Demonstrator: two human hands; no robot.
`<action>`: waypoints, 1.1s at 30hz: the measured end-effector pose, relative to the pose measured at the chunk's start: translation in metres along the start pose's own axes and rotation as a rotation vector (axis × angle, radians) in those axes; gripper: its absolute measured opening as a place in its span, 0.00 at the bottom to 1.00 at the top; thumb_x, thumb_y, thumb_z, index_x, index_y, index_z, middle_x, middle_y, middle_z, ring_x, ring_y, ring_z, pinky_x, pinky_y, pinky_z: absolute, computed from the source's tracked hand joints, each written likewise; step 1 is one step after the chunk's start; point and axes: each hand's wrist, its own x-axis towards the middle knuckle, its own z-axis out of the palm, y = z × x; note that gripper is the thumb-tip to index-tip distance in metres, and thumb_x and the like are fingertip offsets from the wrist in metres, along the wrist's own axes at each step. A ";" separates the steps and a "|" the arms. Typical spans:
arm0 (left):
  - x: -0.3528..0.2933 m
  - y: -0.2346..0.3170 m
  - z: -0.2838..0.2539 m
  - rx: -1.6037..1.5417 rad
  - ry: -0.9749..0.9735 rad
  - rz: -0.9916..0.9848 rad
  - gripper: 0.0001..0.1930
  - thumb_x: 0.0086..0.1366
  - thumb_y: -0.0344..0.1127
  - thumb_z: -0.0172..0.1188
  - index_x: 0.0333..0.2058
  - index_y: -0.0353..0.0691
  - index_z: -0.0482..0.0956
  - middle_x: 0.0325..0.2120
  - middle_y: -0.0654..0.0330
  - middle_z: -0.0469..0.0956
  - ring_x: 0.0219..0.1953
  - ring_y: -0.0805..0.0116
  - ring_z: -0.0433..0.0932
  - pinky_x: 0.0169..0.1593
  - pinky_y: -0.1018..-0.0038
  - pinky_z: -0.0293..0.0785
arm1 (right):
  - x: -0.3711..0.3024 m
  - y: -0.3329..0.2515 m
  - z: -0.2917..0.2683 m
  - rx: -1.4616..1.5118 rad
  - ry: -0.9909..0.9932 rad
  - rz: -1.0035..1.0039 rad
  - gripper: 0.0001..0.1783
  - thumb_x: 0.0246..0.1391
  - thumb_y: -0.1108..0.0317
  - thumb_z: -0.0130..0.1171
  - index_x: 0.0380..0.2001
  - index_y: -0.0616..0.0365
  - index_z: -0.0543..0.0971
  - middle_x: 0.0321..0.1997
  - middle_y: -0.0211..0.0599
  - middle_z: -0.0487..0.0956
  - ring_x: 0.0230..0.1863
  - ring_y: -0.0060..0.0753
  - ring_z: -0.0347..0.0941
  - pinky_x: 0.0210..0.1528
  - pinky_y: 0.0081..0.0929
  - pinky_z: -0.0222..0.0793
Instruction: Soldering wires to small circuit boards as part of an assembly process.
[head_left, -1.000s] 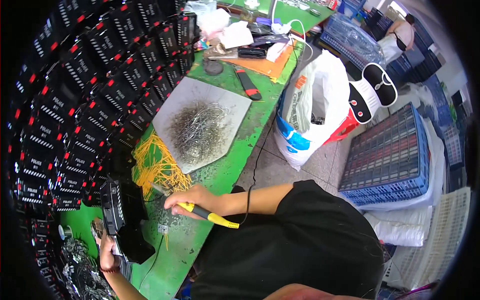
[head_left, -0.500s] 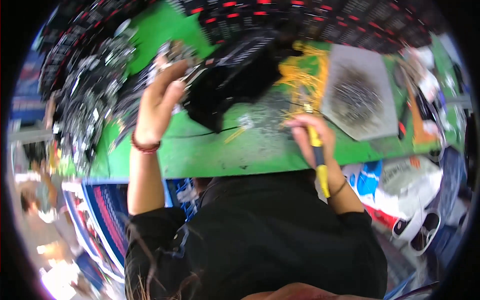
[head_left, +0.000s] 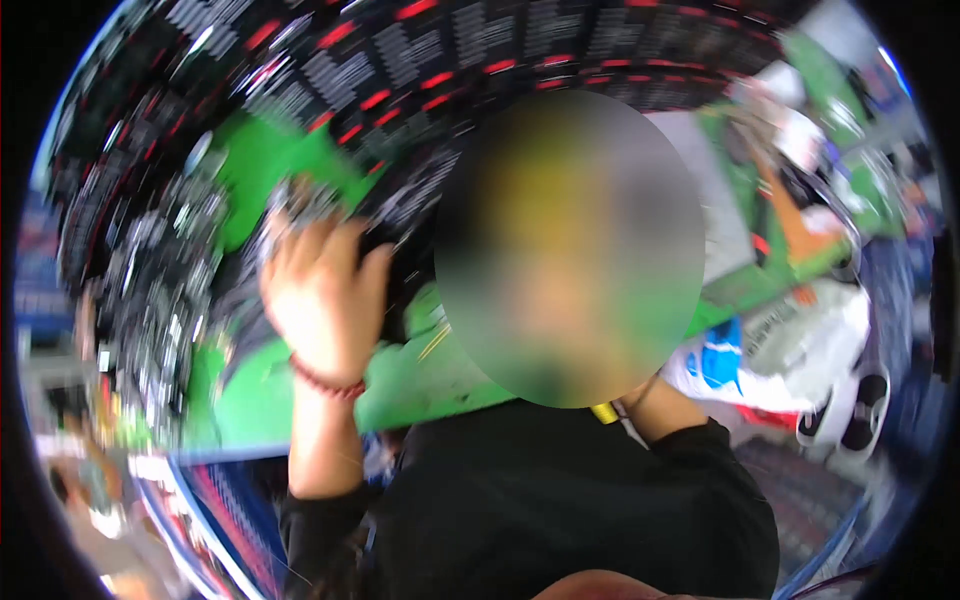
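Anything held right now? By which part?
Cannot tell. The left hand, motion-blurred, is by shiny parts, no clear grip. A blurred patch hides the right hand; a yellow handle end shows below.

The person wears a black top (head_left: 570, 490) with elbow-length sleeves (head_left: 705, 455) and, around the left wrist (head_left: 329, 402), a dark red beaded bracelet (head_left: 328, 381).

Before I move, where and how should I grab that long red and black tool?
Probably pinch the red and black tool across its middle, from above: it looks long and narrow, lying between the grey board and the orange sheet.
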 end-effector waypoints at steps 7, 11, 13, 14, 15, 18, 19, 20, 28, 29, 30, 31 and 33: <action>-0.018 -0.011 -0.012 0.106 0.056 0.163 0.07 0.56 0.30 0.64 0.35 0.39 0.83 0.36 0.61 0.81 0.40 0.62 0.79 0.45 0.66 0.70 | 0.004 -0.017 -0.005 0.028 0.032 -0.049 0.14 0.51 0.75 0.62 0.42 0.49 0.80 0.28 0.28 0.81 0.25 0.27 0.78 0.26 0.23 0.72; -0.024 0.011 -0.004 0.061 0.034 0.218 0.06 0.58 0.30 0.62 0.36 0.39 0.82 0.38 0.62 0.81 0.41 0.63 0.78 0.48 0.67 0.69 | 0.002 -0.008 -0.001 -0.034 0.103 -0.067 0.14 0.47 0.75 0.64 0.39 0.49 0.78 0.26 0.31 0.80 0.24 0.36 0.78 0.25 0.29 0.72; -0.023 0.014 0.000 0.052 -0.005 0.203 0.06 0.59 0.30 0.62 0.35 0.38 0.82 0.38 0.62 0.81 0.41 0.63 0.78 0.48 0.67 0.69 | 0.001 -0.007 -0.003 -0.061 0.114 -0.062 0.13 0.48 0.74 0.64 0.39 0.48 0.78 0.24 0.29 0.79 0.23 0.35 0.78 0.23 0.30 0.70; -0.020 0.009 0.002 0.047 0.026 0.226 0.06 0.59 0.29 0.62 0.36 0.38 0.81 0.38 0.61 0.81 0.40 0.63 0.79 0.47 0.67 0.70 | 0.000 -0.009 -0.002 -0.058 0.116 -0.058 0.13 0.48 0.74 0.64 0.39 0.48 0.78 0.24 0.29 0.79 0.23 0.35 0.78 0.23 0.30 0.70; -0.020 0.003 0.003 0.032 0.025 0.210 0.06 0.60 0.29 0.62 0.36 0.38 0.81 0.38 0.61 0.82 0.40 0.63 0.79 0.47 0.67 0.71 | -0.001 -0.009 -0.001 -0.058 0.100 -0.070 0.14 0.48 0.73 0.64 0.39 0.48 0.78 0.24 0.28 0.79 0.23 0.35 0.77 0.22 0.30 0.69; -0.013 -0.013 0.006 0.035 0.015 0.212 0.06 0.60 0.29 0.62 0.37 0.38 0.81 0.37 0.59 0.83 0.37 0.61 0.81 0.43 0.68 0.73 | 0.000 -0.009 0.002 -0.053 0.080 -0.076 0.14 0.48 0.73 0.63 0.40 0.47 0.77 0.24 0.27 0.79 0.23 0.35 0.77 0.22 0.30 0.68; -0.009 -0.021 0.008 0.042 0.015 0.223 0.07 0.60 0.29 0.62 0.38 0.38 0.81 0.36 0.60 0.83 0.36 0.61 0.81 0.42 0.68 0.73 | 0.000 -0.009 0.003 -0.047 0.070 -0.076 0.14 0.49 0.73 0.63 0.40 0.47 0.77 0.24 0.27 0.79 0.23 0.35 0.77 0.22 0.30 0.68; -0.006 -0.027 0.007 0.074 0.015 0.238 0.07 0.61 0.30 0.62 0.38 0.39 0.81 0.35 0.60 0.83 0.35 0.61 0.81 0.40 0.68 0.74 | 0.001 -0.009 0.004 -0.040 0.058 -0.077 0.14 0.49 0.73 0.63 0.40 0.47 0.76 0.24 0.26 0.79 0.23 0.34 0.77 0.22 0.30 0.68; 0.010 -0.061 0.017 0.257 0.048 0.339 0.07 0.63 0.32 0.61 0.39 0.38 0.81 0.34 0.61 0.83 0.34 0.64 0.80 0.41 0.68 0.72 | -0.002 -0.005 0.013 -0.027 0.014 -0.042 0.14 0.49 0.74 0.63 0.40 0.49 0.76 0.24 0.28 0.79 0.22 0.34 0.77 0.22 0.30 0.68; 0.013 -0.059 0.014 0.296 0.043 0.373 0.07 0.63 0.33 0.60 0.39 0.38 0.80 0.34 0.62 0.83 0.35 0.65 0.80 0.43 0.69 0.72 | -0.001 -0.004 0.016 -0.010 0.028 -0.055 0.13 0.49 0.74 0.63 0.39 0.49 0.77 0.24 0.28 0.79 0.22 0.34 0.77 0.22 0.30 0.68; 0.010 -0.053 0.015 0.297 0.051 0.346 0.05 0.63 0.32 0.60 0.36 0.39 0.79 0.35 0.63 0.82 0.37 0.66 0.79 0.45 0.70 0.70 | -0.001 -0.003 0.018 0.008 0.041 -0.068 0.13 0.49 0.74 0.63 0.39 0.49 0.77 0.23 0.29 0.79 0.21 0.34 0.77 0.22 0.30 0.68; 0.003 -0.045 0.012 0.317 0.021 0.349 0.03 0.63 0.31 0.60 0.35 0.39 0.79 0.36 0.63 0.82 0.38 0.67 0.79 0.45 0.70 0.69 | -0.002 -0.003 0.019 0.012 0.037 -0.061 0.13 0.49 0.74 0.63 0.39 0.49 0.77 0.23 0.29 0.79 0.21 0.34 0.77 0.22 0.30 0.68; -0.005 -0.021 0.010 0.230 -0.008 0.398 0.01 0.60 0.29 0.61 0.31 0.40 0.78 0.37 0.63 0.82 0.39 0.67 0.79 0.46 0.69 0.68 | -0.001 -0.002 0.017 0.004 0.050 -0.064 0.13 0.49 0.74 0.63 0.39 0.49 0.77 0.23 0.30 0.79 0.21 0.35 0.76 0.21 0.30 0.68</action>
